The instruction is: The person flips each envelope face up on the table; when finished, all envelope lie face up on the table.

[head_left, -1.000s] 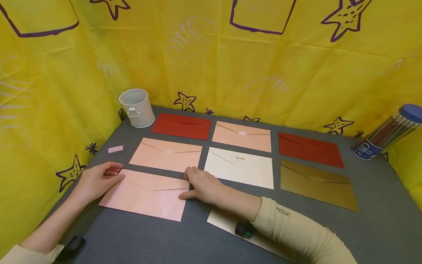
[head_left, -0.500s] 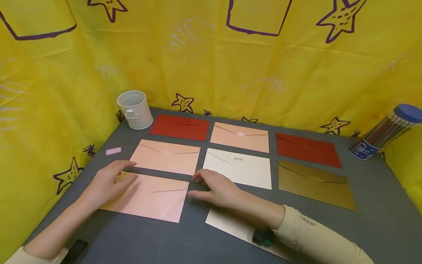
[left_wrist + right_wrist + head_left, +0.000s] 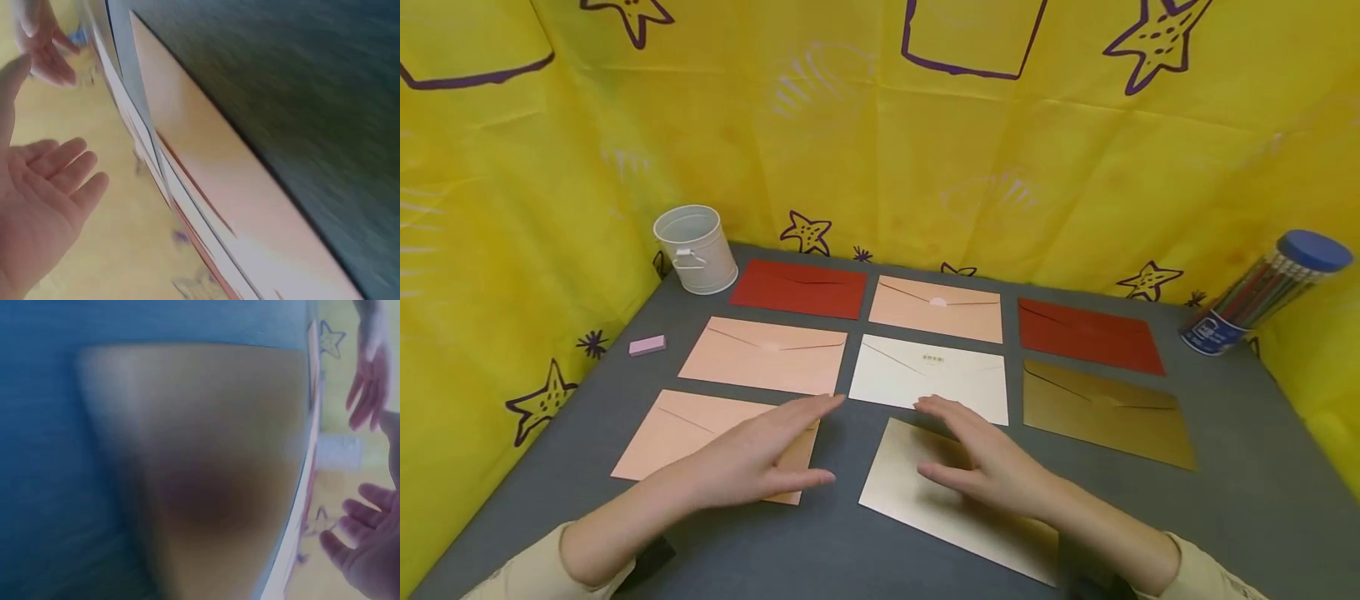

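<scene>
My left hand (image 3: 760, 454) hovers over the right part of a pale pink envelope (image 3: 677, 425) at the front left, fingers extended and holding nothing. My right hand (image 3: 992, 467), thumb apart from its fingers, is above a pale gold envelope (image 3: 925, 508) that lies slanted at the front middle. Its shadow falls on that envelope, whose far right part the forearm hides. Just beyond the right fingertips lies a white envelope (image 3: 887, 379) with a small printed label. In the left wrist view the left palm (image 3: 37, 219) shows bare; the right palm (image 3: 375, 550) does too in the right wrist view.
More envelopes lie in rows: pink (image 3: 760, 367) at left, red (image 3: 797, 287) and peach (image 3: 940, 321) behind, another red (image 3: 1090, 333) and a dark gold one (image 3: 1105, 429) at right. A white bucket (image 3: 703, 258), an eraser (image 3: 647, 345) and a pencil tub (image 3: 1213, 332) stand near the edges.
Both hands have let go of the front-left pink envelope and moved right and toward the body. The right hand now hovers over the pale gold envelope; the pink envelope stays flat in place.
</scene>
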A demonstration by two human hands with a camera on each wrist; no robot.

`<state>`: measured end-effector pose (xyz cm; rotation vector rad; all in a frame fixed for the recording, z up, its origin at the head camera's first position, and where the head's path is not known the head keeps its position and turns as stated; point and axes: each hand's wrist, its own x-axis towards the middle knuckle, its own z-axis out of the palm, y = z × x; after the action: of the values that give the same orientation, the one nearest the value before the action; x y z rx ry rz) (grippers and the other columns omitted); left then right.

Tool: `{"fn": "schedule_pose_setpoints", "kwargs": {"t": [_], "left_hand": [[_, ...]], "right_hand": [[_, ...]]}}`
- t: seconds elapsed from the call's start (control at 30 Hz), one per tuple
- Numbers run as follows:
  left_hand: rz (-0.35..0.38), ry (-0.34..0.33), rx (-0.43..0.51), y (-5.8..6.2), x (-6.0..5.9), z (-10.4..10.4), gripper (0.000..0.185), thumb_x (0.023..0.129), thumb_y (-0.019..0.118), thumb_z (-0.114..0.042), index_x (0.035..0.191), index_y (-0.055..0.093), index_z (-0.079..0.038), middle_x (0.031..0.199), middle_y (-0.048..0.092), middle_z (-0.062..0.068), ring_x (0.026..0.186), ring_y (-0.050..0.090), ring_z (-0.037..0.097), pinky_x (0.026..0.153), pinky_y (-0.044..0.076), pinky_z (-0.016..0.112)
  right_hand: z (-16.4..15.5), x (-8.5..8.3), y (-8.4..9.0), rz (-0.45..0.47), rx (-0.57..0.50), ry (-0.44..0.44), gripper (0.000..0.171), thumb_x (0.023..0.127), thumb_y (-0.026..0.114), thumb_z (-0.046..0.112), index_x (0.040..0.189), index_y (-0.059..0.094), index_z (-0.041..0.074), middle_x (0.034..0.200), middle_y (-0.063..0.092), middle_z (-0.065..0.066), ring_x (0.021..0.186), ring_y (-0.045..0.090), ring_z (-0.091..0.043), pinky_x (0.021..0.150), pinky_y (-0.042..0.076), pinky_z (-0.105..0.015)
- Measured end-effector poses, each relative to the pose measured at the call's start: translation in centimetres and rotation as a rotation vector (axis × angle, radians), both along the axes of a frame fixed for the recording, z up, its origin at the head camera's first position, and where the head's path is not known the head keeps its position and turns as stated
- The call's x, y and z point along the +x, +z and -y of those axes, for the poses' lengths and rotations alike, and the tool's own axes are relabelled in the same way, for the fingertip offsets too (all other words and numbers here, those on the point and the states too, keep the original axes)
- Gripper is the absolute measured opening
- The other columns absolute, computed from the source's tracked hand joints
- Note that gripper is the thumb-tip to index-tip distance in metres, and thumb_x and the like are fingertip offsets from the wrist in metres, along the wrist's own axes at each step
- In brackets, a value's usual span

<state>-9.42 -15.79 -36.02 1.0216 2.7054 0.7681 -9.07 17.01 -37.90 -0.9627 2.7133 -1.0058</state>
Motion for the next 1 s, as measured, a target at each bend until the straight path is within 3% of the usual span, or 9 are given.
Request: {"fn": "schedule_pose_setpoints", "kwargs": {"t": [0.17,0.4,0.57,0.7,0.77,1.0], "left_hand": [[-0.064,-0.228,-0.107,-0.8,-0.3,-2.6,0.086,0.089,0.054,-0.065,0.155,0.028,-0.017,0.157,0.032,0.002,0.143,0.029,0.017,0.111,0.033,0.043],[-0.149,-0.403,-0.196,-1.8,-0.9,-5.2,0.087,0.09,0.057,-0.062,0.152,0.031,-0.007,0.157,0.03,0.009,0.145,0.025,0.022,0.112,0.03,0.038],[-0.165,-0.44,-0.289,-2.3,-1.1,-6.4,0.09,0.09,0.055,-0.064,0.153,0.028,-0.006,0.159,0.024,0.011,0.147,0.019,0.022,0.115,0.025,0.033],[-0.191,-0.437,-0.363,-2.6,-1.4,-6.9,0.093,0.089,0.051,-0.068,0.154,0.027,-0.006,0.16,0.021,0.013,0.147,0.016,0.025,0.114,0.025,0.032],[-0.204,-0.436,-0.377,-2.8,-1.5,-7.0,0.093,0.089,0.049,-0.069,0.153,0.028,-0.005,0.159,0.021,0.015,0.147,0.017,0.026,0.114,0.026,0.032],[-0.292,-0.441,-0.405,-3.1,-1.5,-7.5,0.087,0.092,0.046,-0.067,0.151,0.034,-0.004,0.156,0.029,0.018,0.145,0.025,0.028,0.105,0.04,0.03]], "right_hand": [[-3.4,2.2,-0.5,-0.024,0.109,0.006,0.076,0.088,0.068,0.05,0.15,0.038,0.019,0.154,0.035,0.002,0.143,0.028,-0.02,0.107,0.036,-0.052],[-6.7,5.0,-1.1,-0.097,0.275,0.036,0.085,0.085,0.064,0.061,0.153,0.032,0.022,0.16,0.023,0.002,0.145,0.025,-0.02,0.102,0.042,-0.05],[-8.0,6.0,-1.3,-0.12,0.331,0.065,0.094,0.082,0.063,0.067,0.156,0.025,0.022,0.161,0.02,0.0,0.145,0.025,-0.021,0.101,0.044,-0.046],[-8.7,6.4,-1.4,-0.11,0.382,0.069,0.1,0.08,0.062,0.07,0.157,0.022,0.021,0.161,0.019,0.0,0.145,0.025,-0.019,0.108,0.035,-0.031],[-9.0,6.4,-1.4,-0.1,0.411,0.065,0.102,0.079,0.061,0.072,0.157,0.021,0.022,0.161,0.02,0.001,0.144,0.026,-0.017,0.108,0.035,-0.029],[-9.5,6.1,-0.8,-0.018,0.428,0.095,0.104,0.079,0.064,0.07,0.158,0.016,0.021,0.161,0.02,0.0,0.141,0.033,-0.02,0.097,0.047,-0.045]]}}
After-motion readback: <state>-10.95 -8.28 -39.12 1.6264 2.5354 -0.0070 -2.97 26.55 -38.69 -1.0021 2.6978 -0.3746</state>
